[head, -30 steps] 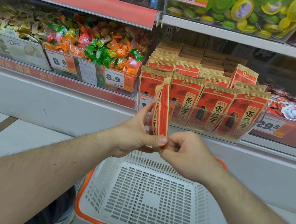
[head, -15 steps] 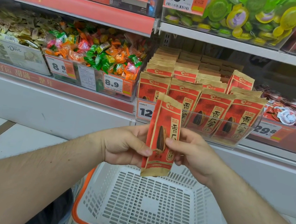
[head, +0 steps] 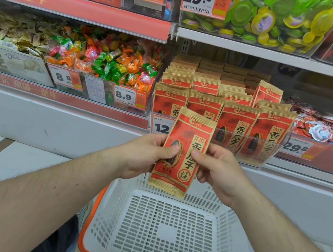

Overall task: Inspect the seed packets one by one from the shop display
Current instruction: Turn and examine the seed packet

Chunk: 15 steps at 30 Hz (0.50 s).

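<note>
A red and tan seed packet [head: 183,155] is held at the centre of the view, its printed face turned to the camera and its top tilted slightly toward 1 o'clock. It is gripped on both sides: the left hand [head: 146,157] has its thumb pressed on the packet's front at the 9 o'clock edge with the other fingers behind, and the right hand [head: 219,170] pinches the 3 o'clock edge the same way, thumb in front. Both forearms are seen running in from 7 and 5 o'clock.

The packet is held above a white slotted basket [head: 168,232] with an orange rim, which lies at 6 o'clock from it. Just beyond the packet, from 12 to 2 o'clock, matching packets [head: 238,122] are ranked upright in rows inside a clear bin [head: 274,148] on the shelf; the held packet overlaps the front row in the view, and whether it touches it cannot be told. A price tag reading 12 is partly covered at the bin's left end.

At 10 o'clock a bin of wrapped candies [head: 110,63] in orange, green and pink is seen, tagged 8.9. At 3 o'clock small red and white sweets [head: 326,127] are heaped. On the upper shelf at 1 o'clock, green and yellow packs [head: 270,19] are stacked behind a 29.8 tag.
</note>
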Tool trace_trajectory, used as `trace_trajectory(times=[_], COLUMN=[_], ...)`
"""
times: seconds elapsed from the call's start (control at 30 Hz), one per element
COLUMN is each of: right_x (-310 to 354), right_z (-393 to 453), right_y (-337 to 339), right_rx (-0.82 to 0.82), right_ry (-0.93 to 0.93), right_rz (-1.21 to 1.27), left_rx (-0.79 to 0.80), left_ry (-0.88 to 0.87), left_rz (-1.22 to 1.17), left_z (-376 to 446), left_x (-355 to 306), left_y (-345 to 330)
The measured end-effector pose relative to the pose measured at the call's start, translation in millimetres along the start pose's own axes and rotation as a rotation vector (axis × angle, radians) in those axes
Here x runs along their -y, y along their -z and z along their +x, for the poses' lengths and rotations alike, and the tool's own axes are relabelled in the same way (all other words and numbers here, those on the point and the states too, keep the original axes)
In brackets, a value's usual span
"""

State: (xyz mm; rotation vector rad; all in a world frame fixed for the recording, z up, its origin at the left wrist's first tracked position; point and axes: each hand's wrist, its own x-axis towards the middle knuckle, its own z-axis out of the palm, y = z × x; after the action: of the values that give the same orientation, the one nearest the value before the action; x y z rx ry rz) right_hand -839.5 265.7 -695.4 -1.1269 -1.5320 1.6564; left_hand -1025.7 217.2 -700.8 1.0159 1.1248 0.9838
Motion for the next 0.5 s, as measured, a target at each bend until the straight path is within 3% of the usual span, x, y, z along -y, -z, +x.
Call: trace_trajectory(times=[0.27, 0.4, 0.5], right_x=[12.1, 22.9, 35.3], right_z=[-3.6, -1.4, 0.9], right_y=[6.5, 11.1, 12.4], right_rx=[-0.056, -0.123, -0.187], right_ry=[0.03, 0.072, 0.088], right_rz=[0.255, 0.48, 0.671], left_rx=[-0.276, -0.339, -0.51], left_ry=[-0.3, -0.411, -0.55], left_rz=[0.351, 0.081, -0.054], left_z=[20.5, 29.5, 35.9], left_x=[-31.5, -66.9, -91.0], left_y=[-8.8, -20.8, -16.9])
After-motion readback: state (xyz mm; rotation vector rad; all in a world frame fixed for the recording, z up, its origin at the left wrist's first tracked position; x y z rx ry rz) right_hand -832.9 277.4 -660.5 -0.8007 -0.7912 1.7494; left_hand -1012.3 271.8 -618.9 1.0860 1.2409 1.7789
